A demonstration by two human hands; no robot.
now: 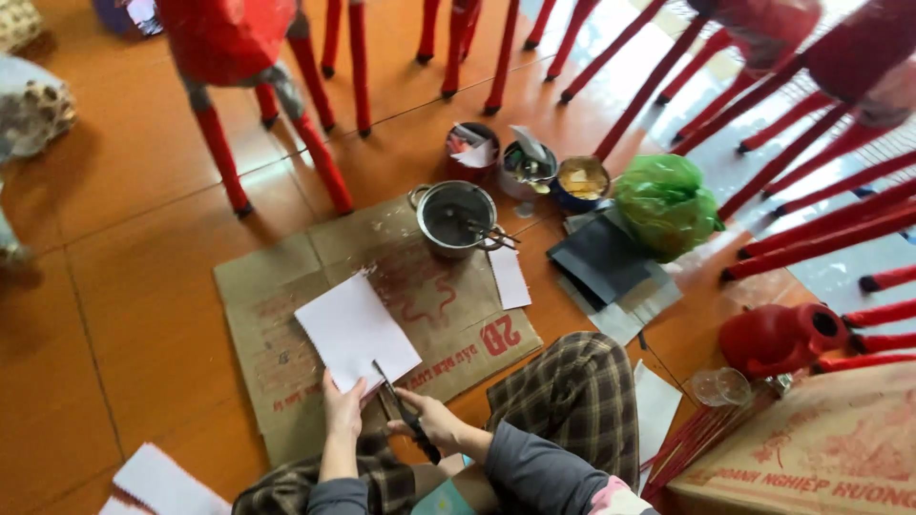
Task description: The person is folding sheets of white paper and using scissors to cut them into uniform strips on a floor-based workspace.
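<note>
Seen from the head camera, a white paper sheet (pixel 355 329) is pinched at its near edge by the left hand (pixel 342 408) over a flattened cardboard sheet (pixel 286 286) on the floor. Scissors (pixel 405 410) are gripped in the right hand (pixel 431 420) (blades touching the paper's edge), with a metal pot (pixel 456 217) lying beyond.

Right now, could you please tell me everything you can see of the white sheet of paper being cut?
The white sheet of paper is a plain, roughly rectangular, tilted piece over flattened brown cardboard. The left hand holds its near edge, while the right hand works dark scissors into that edge. It looks thin, flat and unprinted.
</note>
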